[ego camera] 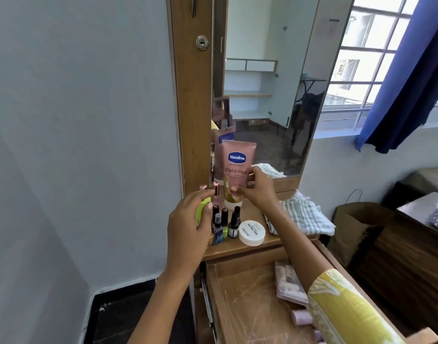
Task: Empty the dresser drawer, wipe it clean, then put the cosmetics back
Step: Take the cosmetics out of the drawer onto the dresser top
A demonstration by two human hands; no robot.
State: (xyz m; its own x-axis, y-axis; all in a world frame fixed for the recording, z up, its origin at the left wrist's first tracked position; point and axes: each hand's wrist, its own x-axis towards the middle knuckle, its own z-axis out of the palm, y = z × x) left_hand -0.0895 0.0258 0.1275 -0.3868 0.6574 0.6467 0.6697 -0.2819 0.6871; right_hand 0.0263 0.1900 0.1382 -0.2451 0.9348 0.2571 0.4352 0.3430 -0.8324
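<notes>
On the dresser top, just left of the pink lotion tube (238, 170), your left hand (188, 229) is gripping a lime-green item (202, 209) in its palm while thumb and forefinger are pinching a small rose-capped bottle (216, 193), probably so you are carrying two things in one trip. A second rose-capped bottle (203, 187) is standing just left of that one, against the wooden frame.

In front of the tube, the dark nail polish bottles (223, 224) are standing upright in a tight cluster, likely to keep them from tipping and to save room. The tube itself is standing on its cap against the mirror (275, 95), and your right hand (256, 187) is grasping its lower half, fingers curled round it; you seem to be steadying or setting it where the mirror is giving it support.

Right of the tube and nearer you, a white round jar (252, 232) is sitting flat on the dresser top, and further right a striped cloth (302, 217) is lying bunched, kept within reach for the wiping.

Below the tube, the drawer (242, 294) is standing open. Its wooden floor is looking scuffed and dusty, and a flat pinkish case (288, 281) and a few small pale containers (302, 317) are lying along its right side, partly under your sleeve, so the emptying looks unfinished.
</notes>
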